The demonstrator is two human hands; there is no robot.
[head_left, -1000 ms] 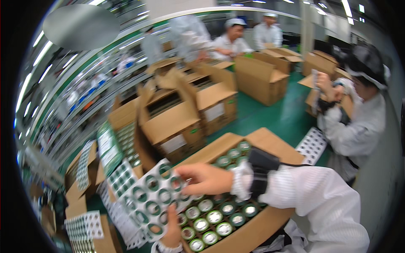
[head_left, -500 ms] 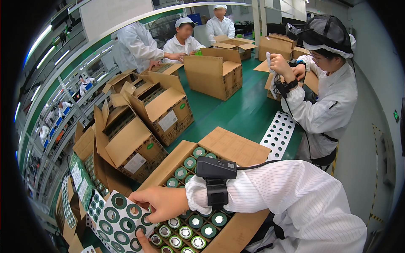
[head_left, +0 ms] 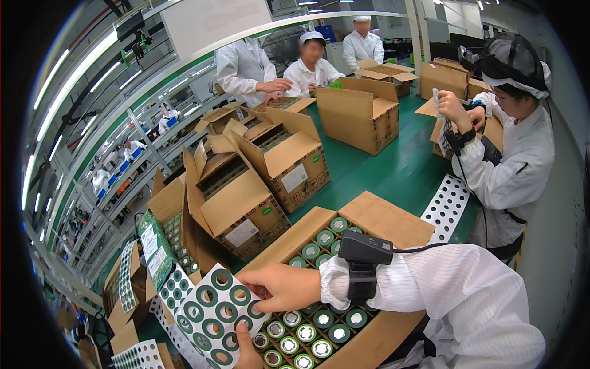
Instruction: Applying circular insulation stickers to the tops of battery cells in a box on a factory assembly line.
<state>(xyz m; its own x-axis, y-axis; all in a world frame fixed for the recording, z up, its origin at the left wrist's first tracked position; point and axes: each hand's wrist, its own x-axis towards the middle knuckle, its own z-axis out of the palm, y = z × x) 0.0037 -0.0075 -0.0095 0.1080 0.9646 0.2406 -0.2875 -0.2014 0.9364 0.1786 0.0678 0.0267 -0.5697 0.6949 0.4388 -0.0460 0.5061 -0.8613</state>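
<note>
A: Item one: white backing sheet of green ring-shaped stickers [head_left: 212,310]. Location?
B: Low left of centre, tilted over the near-left corner of the open brown cardboard box [head_left: 393,222], which rests on the green table [head_left: 393,169].
A: Hands?
B: Right hand [head_left: 279,286], pinching the sheet's upper right edge, fingers closed on it. Left hand [head_left: 246,352], gripping the sheet from beneath, thumb pressed on its lower edge; the rest cut off by the frame.
A: Box contents?
B: Upright cylindrical cells with green ring tops and silver centres [head_left: 313,332], packed in rows, partly hidden under the right sleeve.
A: On the right wrist?
B: Black strap-mounted scanner [head_left: 365,252], cable trailing right.
A: Nearby?
B: White perforated sheet [head_left: 447,206] flat on the table, just beyond the box's far right corner.
</note>
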